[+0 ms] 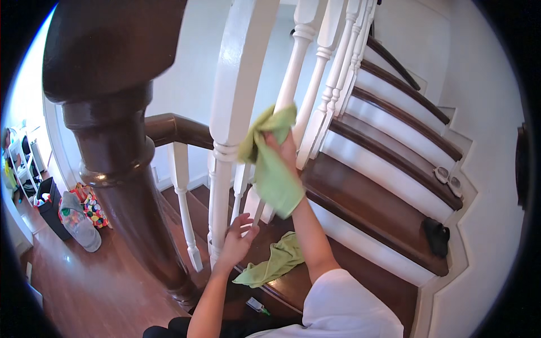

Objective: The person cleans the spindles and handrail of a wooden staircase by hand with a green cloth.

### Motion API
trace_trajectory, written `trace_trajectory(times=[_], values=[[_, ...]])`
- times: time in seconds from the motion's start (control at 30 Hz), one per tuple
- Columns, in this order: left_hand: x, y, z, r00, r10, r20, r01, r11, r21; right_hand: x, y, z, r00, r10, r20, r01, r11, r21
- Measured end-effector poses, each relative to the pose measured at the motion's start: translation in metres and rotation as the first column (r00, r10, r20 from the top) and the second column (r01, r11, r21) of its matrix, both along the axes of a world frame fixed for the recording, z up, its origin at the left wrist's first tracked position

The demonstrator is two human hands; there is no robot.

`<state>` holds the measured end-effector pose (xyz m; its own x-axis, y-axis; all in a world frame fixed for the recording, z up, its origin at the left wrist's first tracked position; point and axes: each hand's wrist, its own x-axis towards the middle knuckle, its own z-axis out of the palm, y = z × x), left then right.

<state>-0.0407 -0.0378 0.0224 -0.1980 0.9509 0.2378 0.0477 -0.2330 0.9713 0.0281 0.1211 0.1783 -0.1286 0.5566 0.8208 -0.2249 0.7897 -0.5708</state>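
Note:
A green cloth point(277, 177) is bunched in my right hand point(283, 148), wrapped against a white turned baluster point(291, 72) of the staircase. Lower and to the left, my left hand point(241, 241) has its fingers apart beside the foot of the white balusters, with nothing seen in it. A second green cloth point(279, 260) lies crumpled on the brown wooden step below my hands. Near my lap is a small white bottle with a green tip point(257, 305).
A thick dark wooden newel post point(122, 190) stands close at left. Curved steps point(351, 177) rise at right, holding a black shoe point(435, 236) and a pair of light-coloured items point(448, 179). Bags point(80, 219) and a black bin point(53, 207) stand on the floor at far left.

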Motion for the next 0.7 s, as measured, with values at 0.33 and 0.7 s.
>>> trace_trajectory(times=[0.33,0.7], values=[[0.024,-0.012,-0.019,0.408,-0.216,0.887,0.451,0.893,0.01,0.113,-0.121,-0.126,0.58,0.285,0.763,0.089,0.909,-0.407],[0.03,-0.044,-0.074,0.205,-0.03,0.978,0.374,0.926,-0.05,0.191,-0.065,-0.22,0.055,-0.153,0.987,0.708,0.703,0.07]])
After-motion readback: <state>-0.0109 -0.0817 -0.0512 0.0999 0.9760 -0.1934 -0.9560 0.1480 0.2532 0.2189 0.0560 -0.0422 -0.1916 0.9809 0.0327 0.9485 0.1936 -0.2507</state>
